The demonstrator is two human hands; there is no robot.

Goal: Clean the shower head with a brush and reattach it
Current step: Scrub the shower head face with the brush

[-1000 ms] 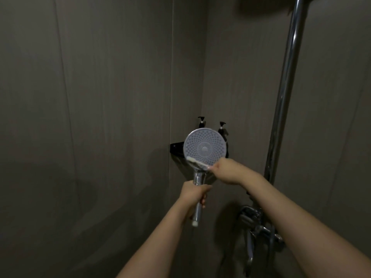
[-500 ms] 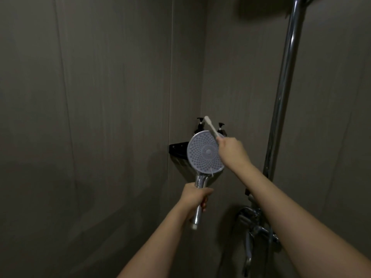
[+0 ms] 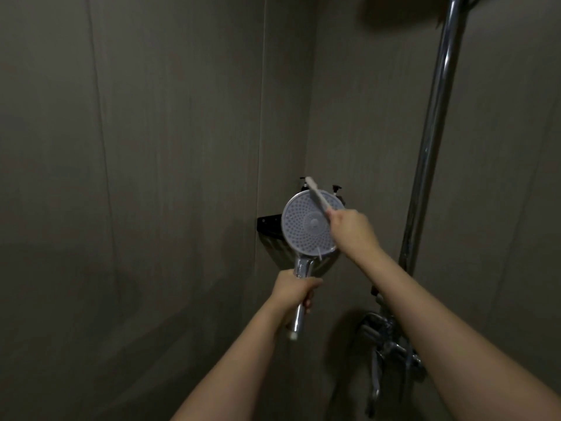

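1. Grey-brown wall panels fill the left and centre of the frame and meet in a corner seam just left of centre.
2. A chrome riser pipe runs from the upper right edge down toward the lower right, where a chrome mixer tap sits, dim and partly hidden behind the right forearm.
3. The shower head is held up at centre frame, detached from any mount. Its round perforated face is turned toward the camera, and its chrome handle points down.
4. The left hand, just below centre, is clenched around that handle, fingers wrapped over the chrome.
5. The right hand, at the right edge of the face, grasps the lower end of a white brush.
6. The brush slants up and left across the upper part of the face. Its tip passes the top rim.
7. A black corner shelf shows left of the head, behind it.
8. Two dark pump tops peek above the rim, too dim to tell more.
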